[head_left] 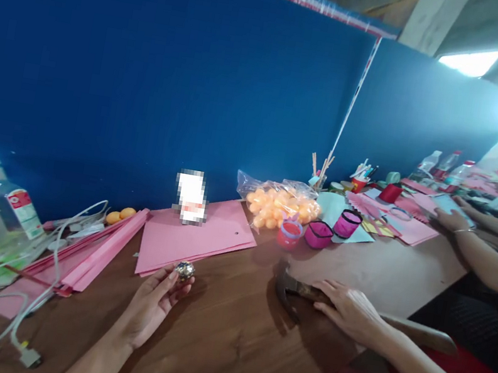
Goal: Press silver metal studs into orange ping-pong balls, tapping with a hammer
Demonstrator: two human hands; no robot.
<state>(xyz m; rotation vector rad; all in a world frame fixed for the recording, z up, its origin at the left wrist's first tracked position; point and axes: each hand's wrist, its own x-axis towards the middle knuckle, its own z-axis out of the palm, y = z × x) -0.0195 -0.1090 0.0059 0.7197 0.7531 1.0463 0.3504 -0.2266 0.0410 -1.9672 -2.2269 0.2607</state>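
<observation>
The hammer point(299, 289) was right of the ball point(184, 272). On the far side of the table point(215, 333), a bag point(281, 206) lay between paper sheets point(204, 239) at left and cups point(318, 235) at right; bottles point(458, 177) stood farther right.

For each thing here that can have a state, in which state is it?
Ball: held in the left hand
Hammer: handle under the right hand
Bag: filled with orange balls
Pink sheets: stacked, flat
Cable: loose, its plug unconnected
Red cup: holding pens
Purple tubs: open on top
White item: pixelated, cannot tell
</observation>
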